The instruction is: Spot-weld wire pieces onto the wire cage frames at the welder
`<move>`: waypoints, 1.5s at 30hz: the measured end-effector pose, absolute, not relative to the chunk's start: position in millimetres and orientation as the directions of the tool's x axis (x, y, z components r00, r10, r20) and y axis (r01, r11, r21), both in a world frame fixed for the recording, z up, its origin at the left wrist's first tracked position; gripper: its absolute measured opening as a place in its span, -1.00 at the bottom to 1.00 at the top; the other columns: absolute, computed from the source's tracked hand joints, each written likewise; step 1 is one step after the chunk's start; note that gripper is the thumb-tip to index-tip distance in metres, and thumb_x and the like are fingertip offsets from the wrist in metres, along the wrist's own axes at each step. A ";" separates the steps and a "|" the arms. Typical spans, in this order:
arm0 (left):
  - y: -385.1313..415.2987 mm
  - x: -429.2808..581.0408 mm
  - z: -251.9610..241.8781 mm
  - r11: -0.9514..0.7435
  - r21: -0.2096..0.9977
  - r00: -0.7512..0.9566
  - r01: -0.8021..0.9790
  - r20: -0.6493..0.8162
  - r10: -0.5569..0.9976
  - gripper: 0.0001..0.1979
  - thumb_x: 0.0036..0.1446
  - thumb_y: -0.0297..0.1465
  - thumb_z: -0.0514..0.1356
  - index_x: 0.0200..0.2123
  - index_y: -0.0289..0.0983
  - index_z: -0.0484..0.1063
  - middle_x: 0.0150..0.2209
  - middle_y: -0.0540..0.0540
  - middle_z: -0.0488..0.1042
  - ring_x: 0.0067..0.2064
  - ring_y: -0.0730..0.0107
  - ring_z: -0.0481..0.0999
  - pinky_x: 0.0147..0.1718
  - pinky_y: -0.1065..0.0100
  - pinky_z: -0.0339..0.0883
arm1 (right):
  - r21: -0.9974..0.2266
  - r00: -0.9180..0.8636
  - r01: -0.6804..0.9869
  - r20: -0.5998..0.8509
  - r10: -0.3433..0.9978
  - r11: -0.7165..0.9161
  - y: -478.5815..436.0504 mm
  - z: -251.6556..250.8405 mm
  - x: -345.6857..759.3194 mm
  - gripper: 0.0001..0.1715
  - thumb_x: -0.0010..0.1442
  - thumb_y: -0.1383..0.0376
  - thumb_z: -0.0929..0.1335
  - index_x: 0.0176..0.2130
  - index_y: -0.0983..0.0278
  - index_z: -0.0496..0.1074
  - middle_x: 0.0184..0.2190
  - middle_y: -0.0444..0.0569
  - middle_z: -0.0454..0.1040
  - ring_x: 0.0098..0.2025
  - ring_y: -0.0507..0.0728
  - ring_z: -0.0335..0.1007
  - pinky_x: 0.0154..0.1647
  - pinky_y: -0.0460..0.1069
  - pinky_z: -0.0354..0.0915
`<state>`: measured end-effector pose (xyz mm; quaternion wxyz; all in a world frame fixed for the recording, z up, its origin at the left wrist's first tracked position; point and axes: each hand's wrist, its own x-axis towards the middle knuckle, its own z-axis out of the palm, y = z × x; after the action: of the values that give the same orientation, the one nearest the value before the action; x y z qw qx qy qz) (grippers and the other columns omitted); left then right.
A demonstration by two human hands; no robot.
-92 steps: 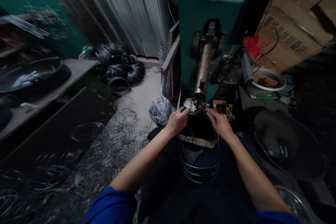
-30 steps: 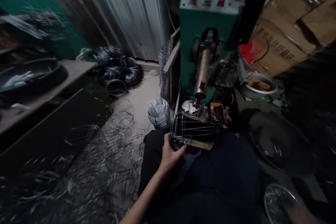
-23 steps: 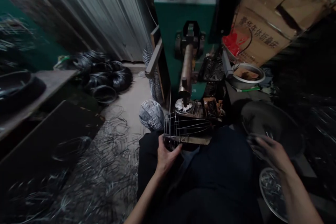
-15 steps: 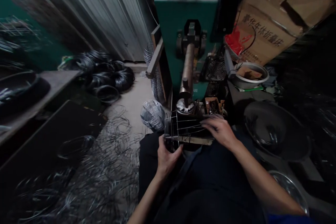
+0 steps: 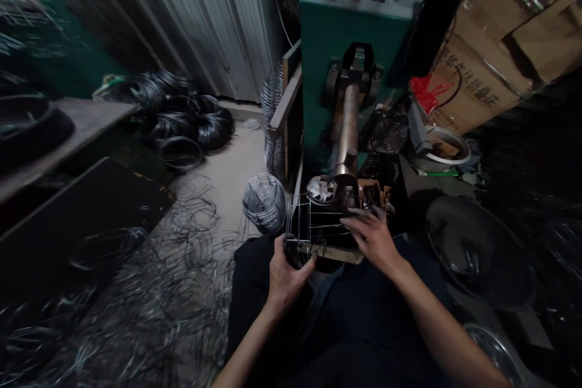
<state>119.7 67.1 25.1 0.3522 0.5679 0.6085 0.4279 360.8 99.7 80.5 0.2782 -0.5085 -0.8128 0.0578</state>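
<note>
A small wire frame (image 5: pixel 310 218) of thin metal rods lies on its side over my lap. My left hand (image 5: pixel 285 276) grips its left end, thumb and fingers closed round the lower rods. At the right end my right hand (image 5: pixel 375 236) has its fingers bent over the long rods; the fingertips are dark and hard to make out against the frame. Just beyond the frame, the metal arm (image 5: pixel 348 127) of a green machine (image 5: pixel 313 73) points down toward me. Left of the frame stands a stack of nested wire baskets (image 5: pixel 264 201).
Loose wire pieces (image 5: pixel 159 297) cover the floor at left, with black wire coils (image 5: pixel 200 121) behind. On the right are a large dark basin (image 5: pixel 479 254), a grey bowl (image 5: pixel 454 148) and a cardboard box (image 5: pixel 482 66). A tall basket stack (image 5: pixel 273 127) leans beside the machine.
My view has turned slightly left, so the machine appears further right. The wire frame stays between both hands, and the right hand sits a little nearer the left one.
</note>
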 end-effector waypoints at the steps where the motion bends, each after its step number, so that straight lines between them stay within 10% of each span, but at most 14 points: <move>1: 68.6 119.5 23.8 -0.013 0.925 -0.107 0.379 0.058 0.993 -0.39 -0.02 -0.17 0.37 0.03 -0.21 0.21 -0.15 -0.12 0.47 -0.15 0.21 0.52 -0.11 0.20 0.42 | -0.385 -0.322 0.788 0.405 0.855 0.480 101.6 82.4 360.6 -0.74 0.35 0.36 0.30 -0.04 0.11 0.51 -0.14 -0.01 0.63 0.13 0.24 0.43 0.25 0.34 -0.02; 39: 139.2 101.5 39.6 -0.093 0.892 -0.050 0.442 0.128 0.990 -0.40 -0.05 -0.19 0.35 0.03 -0.22 0.23 -0.18 -0.09 0.50 -0.19 0.25 0.55 -0.15 0.24 0.44 | -0.382 -0.129 0.821 0.602 0.788 0.425 150.5 81.8 351.2 -0.87 0.33 0.26 0.35 -0.21 0.20 0.52 -0.19 -0.02 0.61 -0.06 0.18 0.50 0.07 0.14 0.21; 45: 108.7 98.4 40.2 -0.090 0.907 -0.056 0.411 0.123 0.991 -0.35 -0.06 -0.20 0.37 0.08 -0.23 0.23 -0.10 -0.15 0.51 -0.09 0.16 0.55 -0.06 0.15 0.44 | -0.395 -0.247 0.760 0.559 0.791 0.516 115.2 141.5 361.9 -0.87 0.34 0.34 0.31 -0.15 0.23 0.47 -0.26 -0.02 0.58 -0.21 0.15 0.51 -0.14 0.06 0.37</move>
<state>98.4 108.7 40.2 0.3362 0.5990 0.5849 0.4313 361.9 115.2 141.5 0.3678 -0.4913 -0.7893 0.0216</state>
